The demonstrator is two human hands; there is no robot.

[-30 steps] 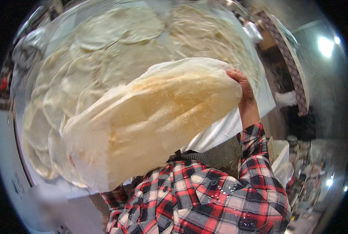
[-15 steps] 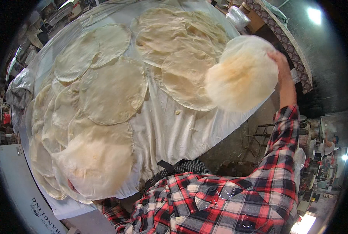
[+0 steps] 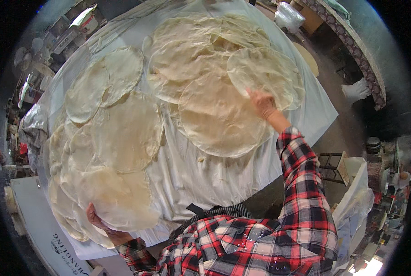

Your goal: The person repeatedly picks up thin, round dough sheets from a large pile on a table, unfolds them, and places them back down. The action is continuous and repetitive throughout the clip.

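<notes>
Thin, round, pale sheets, like translucent pancakes, lie overlapping in two heaps. My right hand (image 3: 264,104) is over the lower edge of a round sheet (image 3: 258,73) on top of the right heap (image 3: 221,117). Its fingers point left and are slightly blurred, so their grip cannot be made out. At the near left, my left hand (image 3: 103,224) grips the edge of another thin sheet (image 3: 118,198), its fingers partly hidden. That sheet covers the near part of the left heap (image 3: 127,131).
A wrinkled white cloth (image 3: 187,177) covers the table beneath the heaps. A white box (image 3: 44,234) stands beyond the left edge. On the right are a small stool (image 3: 334,166) and a white bin (image 3: 355,184). Clear plastic (image 3: 288,17) lies at the far right.
The sheet in my right hand has come down flat onto the right heap, and that hand has moved left and nearer. The left sheet has settled lower, showing more of my left hand.
</notes>
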